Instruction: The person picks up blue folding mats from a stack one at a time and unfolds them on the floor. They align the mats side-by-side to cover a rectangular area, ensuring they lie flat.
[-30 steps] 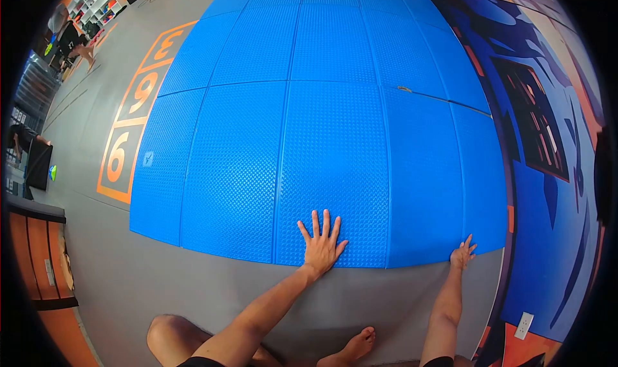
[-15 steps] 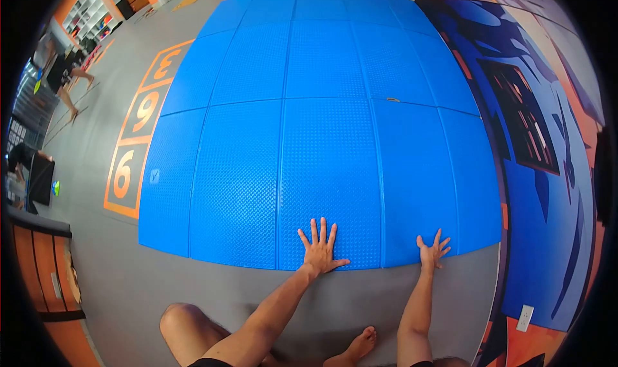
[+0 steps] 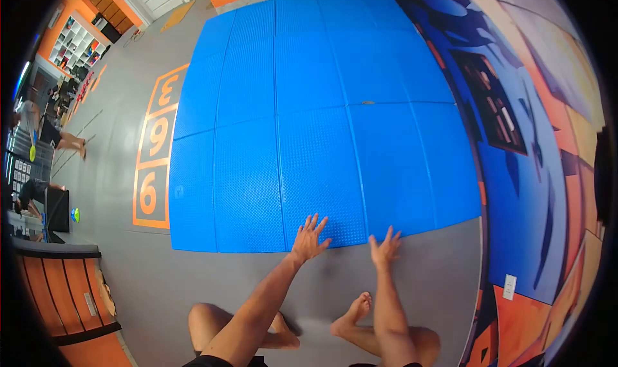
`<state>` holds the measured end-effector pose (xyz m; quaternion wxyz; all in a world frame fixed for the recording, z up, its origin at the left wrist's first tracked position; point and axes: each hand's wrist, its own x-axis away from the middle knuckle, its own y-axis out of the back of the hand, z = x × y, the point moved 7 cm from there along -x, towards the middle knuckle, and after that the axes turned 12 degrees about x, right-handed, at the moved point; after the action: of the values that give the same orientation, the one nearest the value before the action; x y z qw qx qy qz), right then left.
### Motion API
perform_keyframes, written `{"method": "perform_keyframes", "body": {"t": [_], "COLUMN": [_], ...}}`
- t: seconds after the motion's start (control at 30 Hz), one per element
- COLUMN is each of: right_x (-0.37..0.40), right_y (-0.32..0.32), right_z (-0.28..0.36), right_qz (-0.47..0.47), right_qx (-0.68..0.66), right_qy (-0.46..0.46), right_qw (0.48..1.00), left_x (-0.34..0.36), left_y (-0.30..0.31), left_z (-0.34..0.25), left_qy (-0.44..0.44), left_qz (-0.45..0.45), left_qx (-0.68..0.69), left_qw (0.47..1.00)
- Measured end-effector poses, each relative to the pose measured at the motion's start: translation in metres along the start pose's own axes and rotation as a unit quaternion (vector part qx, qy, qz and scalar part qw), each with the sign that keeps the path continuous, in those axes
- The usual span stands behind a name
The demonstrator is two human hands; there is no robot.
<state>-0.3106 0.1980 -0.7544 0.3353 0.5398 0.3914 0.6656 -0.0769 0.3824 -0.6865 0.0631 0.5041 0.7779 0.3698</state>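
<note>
A large blue foam mat (image 3: 309,141), textured and creased into panels, lies flat on the grey floor in front of me. Over its near edge, left of my body's right leg, my left hand (image 3: 310,238) reaches out with fingers spread and nothing in it. My right hand (image 3: 385,248) is at the same edge further right, fingers apart, its fingertips overlapping the mat's border in this view. Both arms stretch forward between my bent knees. My bare right foot (image 3: 356,310) rests on the floor below the hands.
A painted wall (image 3: 534,174) with a power outlet (image 3: 509,287) runs along the right. Orange numbered squares (image 3: 153,145) mark the floor on the left. Beyond them are people (image 3: 55,135), shelves (image 3: 77,43) and an orange slatted bench (image 3: 64,293).
Both hands have drawn back from the mat's surface toward its near edge, and the right hand has come closer to the left. The view has turned and shifted; more of my legs shows.
</note>
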Motion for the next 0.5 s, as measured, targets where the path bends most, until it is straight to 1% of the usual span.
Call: {"method": "perform_keyframes", "body": {"t": [0.1, 0.17, 0.23, 0.33, 0.4, 0.47, 0.5], "right_x": [0.074, 0.12, 0.164, 0.225, 0.236, 0.251, 0.252], "right_y": [0.047, 0.101, 0.162, 0.276, 0.336, 0.388, 0.416], "right_z": [0.009, 0.019, 0.021, 0.011, -0.02, -0.055, -0.067], "right_qz": [0.051, 0.073, 0.101, 0.155, 0.123, 0.091, 0.075], "right_qx": [-0.113, -0.207, -0.217, -0.196, -0.195, -0.198, -0.192], "right_qy": [0.006, 0.048, 0.044, 0.037, 0.034, 0.018, 0.023], "right_qw": [0.992, 0.974, 0.97, 0.967, 0.972, 0.976, 0.978], "left_x": [0.044, 0.079, 0.113, 0.154, 0.164, 0.179, 0.172], "left_y": [0.037, 0.059, 0.084, 0.135, 0.161, 0.179, 0.189], "left_z": [-0.065, -0.107, -0.154, -0.237, -0.28, -0.315, -0.336], "left_qy": [-0.004, 0.001, 0.007, 0.01, 0.007, -0.026, -0.046], "left_qz": [-0.003, -0.002, 0.001, 0.013, 0.008, 0.02, 0.019], "left_qx": [0.051, 0.082, 0.101, 0.113, 0.126, 0.108, 0.101], "left_qw": [0.999, 0.997, 0.995, 0.993, 0.992, 0.994, 0.994]}}
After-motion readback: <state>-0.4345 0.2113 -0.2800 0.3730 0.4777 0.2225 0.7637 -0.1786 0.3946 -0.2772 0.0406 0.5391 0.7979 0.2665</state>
